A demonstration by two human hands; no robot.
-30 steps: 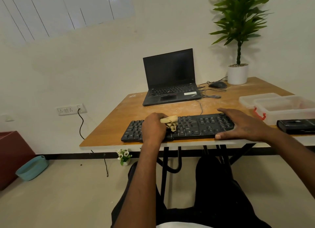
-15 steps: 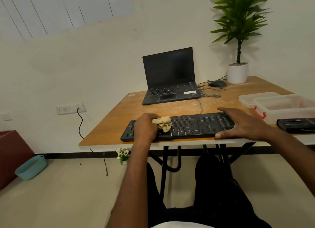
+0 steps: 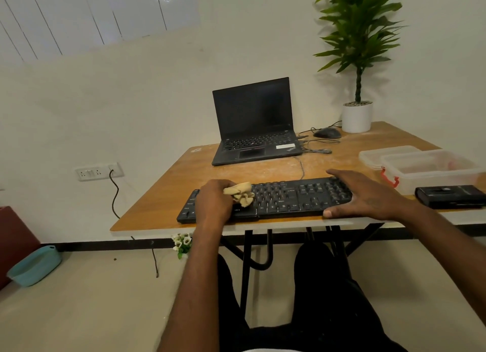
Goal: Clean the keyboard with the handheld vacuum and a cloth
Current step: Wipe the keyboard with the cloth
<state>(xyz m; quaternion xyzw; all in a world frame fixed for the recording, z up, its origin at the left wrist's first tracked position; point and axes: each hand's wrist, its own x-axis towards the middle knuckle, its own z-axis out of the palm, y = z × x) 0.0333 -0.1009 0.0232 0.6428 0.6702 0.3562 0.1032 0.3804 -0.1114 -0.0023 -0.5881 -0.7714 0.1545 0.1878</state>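
Count of things on and around the bench

One bench (image 3: 168, 194); on it, one black keyboard (image 3: 289, 196), one crumpled tan cloth (image 3: 240, 193), one open laptop (image 3: 256, 123), one mouse (image 3: 327, 133), one potted plant (image 3: 357, 115) at upper right, two clear plastic containers, the nearer (image 3: 431, 171) and the farther (image 3: 386, 153), and one flat black device (image 3: 451, 196) at the right edge. Two hands: the left hand (image 3: 213, 201) and the right hand (image 3: 368, 194). Lower left: one teal basket (image 3: 34, 266), one wall socket strip (image 3: 98, 171), one small bunch of white flowers (image 3: 182, 242).
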